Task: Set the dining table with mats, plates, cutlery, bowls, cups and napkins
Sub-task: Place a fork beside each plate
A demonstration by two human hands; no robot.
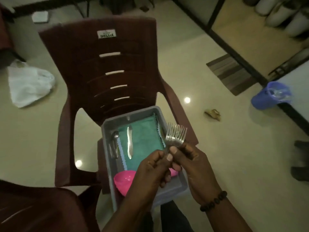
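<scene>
Holding several forks, both hands.

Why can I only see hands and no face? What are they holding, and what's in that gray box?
The camera sits on the person's head and looks down, so you only see their two hands. The left hand and right hand together hold a bunch of forks. Below them a gray bin rests on a brown chair. Inside lie a green cloth, a knife, some spoons and a pink bowl. A blue jug stands on the table at the right.
</scene>
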